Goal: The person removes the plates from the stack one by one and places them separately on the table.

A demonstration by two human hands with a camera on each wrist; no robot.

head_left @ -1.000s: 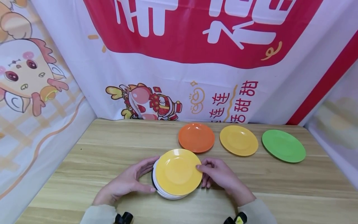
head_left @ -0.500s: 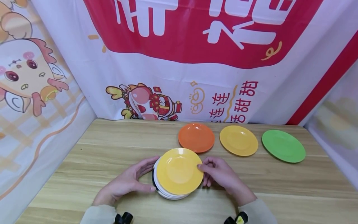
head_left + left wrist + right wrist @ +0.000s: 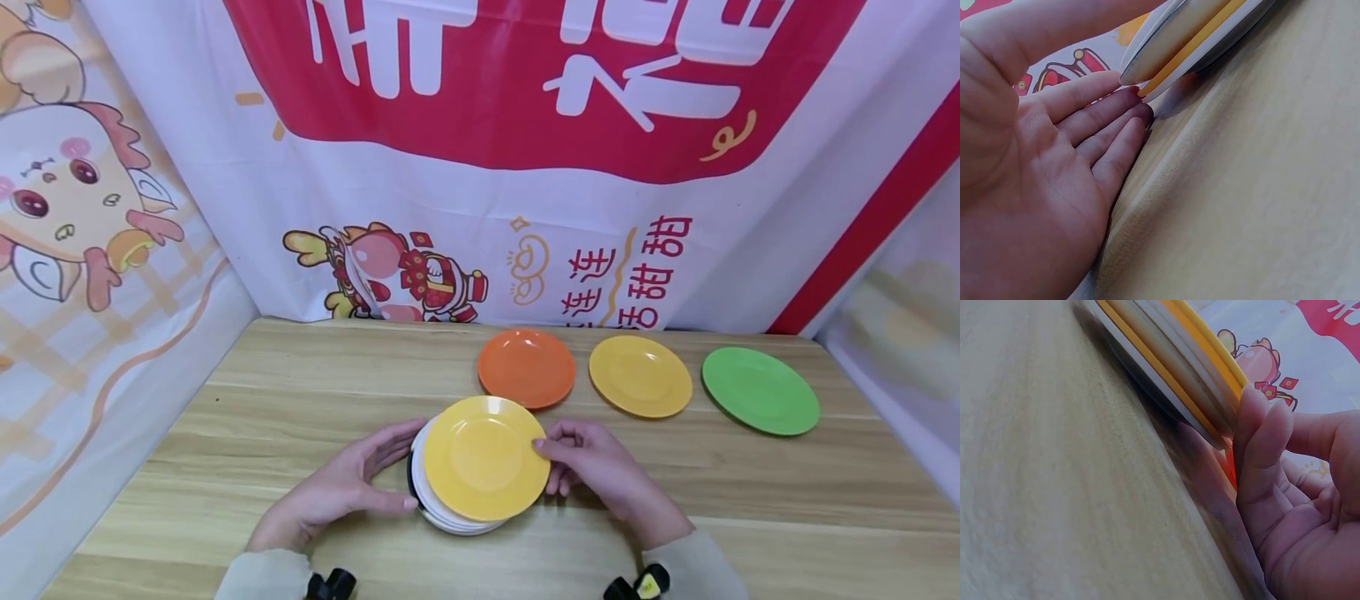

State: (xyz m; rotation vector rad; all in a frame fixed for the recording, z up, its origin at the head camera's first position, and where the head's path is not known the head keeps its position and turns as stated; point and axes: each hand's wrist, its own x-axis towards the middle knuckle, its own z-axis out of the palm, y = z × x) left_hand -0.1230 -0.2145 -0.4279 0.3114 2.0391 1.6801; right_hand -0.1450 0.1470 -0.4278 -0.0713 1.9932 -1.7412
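A stack of several plates (image 3: 454,527) stands on the table, with white rims, a lower yellow layer (image 3: 1141,359) and a dark bottom one. On top lies a yellow plate (image 3: 487,457), shifted to the right, so white edges show at its left. My right hand (image 3: 596,467) pinches this top plate's right rim between thumb and fingers. My left hand (image 3: 348,479) spreads around the stack's left side, its fairly straight fingers (image 3: 1094,119) touching the edge low down and its thumb at the front. The stack's far right side is hidden under the top plate.
Behind the stack, an orange plate (image 3: 527,368), another yellow plate (image 3: 641,377) and a green plate (image 3: 761,391) lie in a row. A printed cloth (image 3: 465,175) hangs at the back edge of the wooden table (image 3: 300,375).
My right hand has drawn the top yellow plate slightly to the right, exposing more of the white plate beneath. My left hand has stayed at the stack's side.
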